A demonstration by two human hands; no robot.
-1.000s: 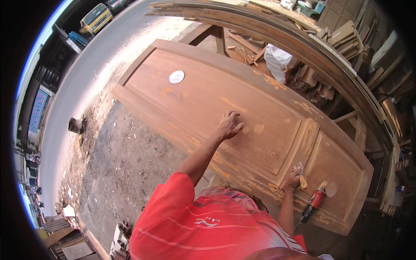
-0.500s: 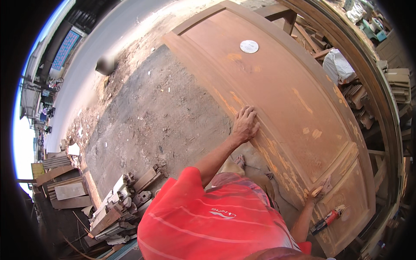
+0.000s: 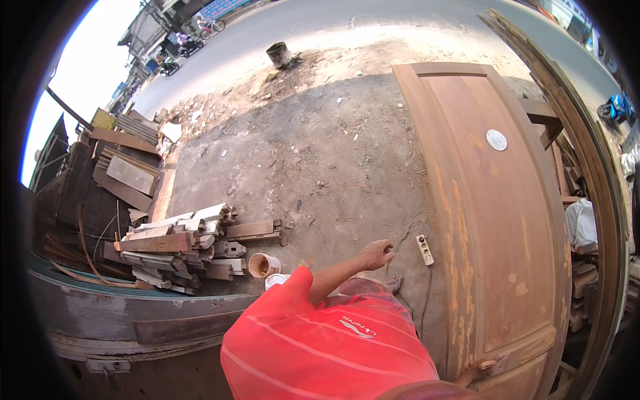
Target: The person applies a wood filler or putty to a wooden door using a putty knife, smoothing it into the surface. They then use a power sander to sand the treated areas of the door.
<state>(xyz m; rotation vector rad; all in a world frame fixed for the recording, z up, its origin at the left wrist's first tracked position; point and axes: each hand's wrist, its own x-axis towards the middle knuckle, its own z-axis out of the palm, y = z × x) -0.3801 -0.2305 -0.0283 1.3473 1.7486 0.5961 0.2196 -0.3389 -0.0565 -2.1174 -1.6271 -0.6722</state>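
Fingers (image 3: 387, 249) of the left hand (image 3: 377, 255) are hanging loosely closed, a power strip (image 3: 425, 251) lying rightward; right hand (image 3: 475, 373) is gripping a tan handle (image 3: 489, 364).

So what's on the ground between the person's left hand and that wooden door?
In the head view, a pale socket strip and its dark cord lie on the ground between the left hand and the wooden door.

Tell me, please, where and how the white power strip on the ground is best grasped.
Hold the power strip across its middle, probably best from above: its long, narrow body lies on the ground with its top exposed, and a cord trails from its near end.
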